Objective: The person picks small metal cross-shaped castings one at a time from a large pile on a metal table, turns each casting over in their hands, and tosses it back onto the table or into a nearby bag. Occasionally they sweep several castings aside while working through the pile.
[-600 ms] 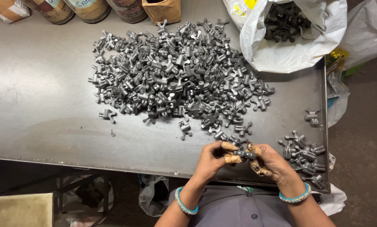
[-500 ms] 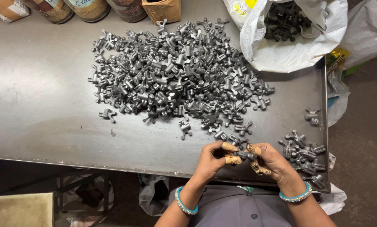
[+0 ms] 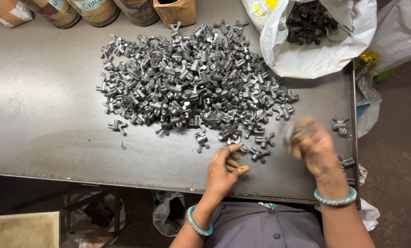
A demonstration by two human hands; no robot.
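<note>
Both hands have come apart since before. From the head view, the left hand [image 3: 224, 166] rests with curled fingers, holding nothing, just beside the big pile of metal parts [image 3: 191, 78] on the gray table [image 3: 45, 119]. The right hand [image 3: 313, 144] is blurry; I cannot tell its grip. A white sack [image 3: 324, 50] sits behind.

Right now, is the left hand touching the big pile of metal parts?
Apart. The head view shows the left hand near the table's front edge, with bare table between its fingers and the pile; only a few stray parts lie near it.
</note>
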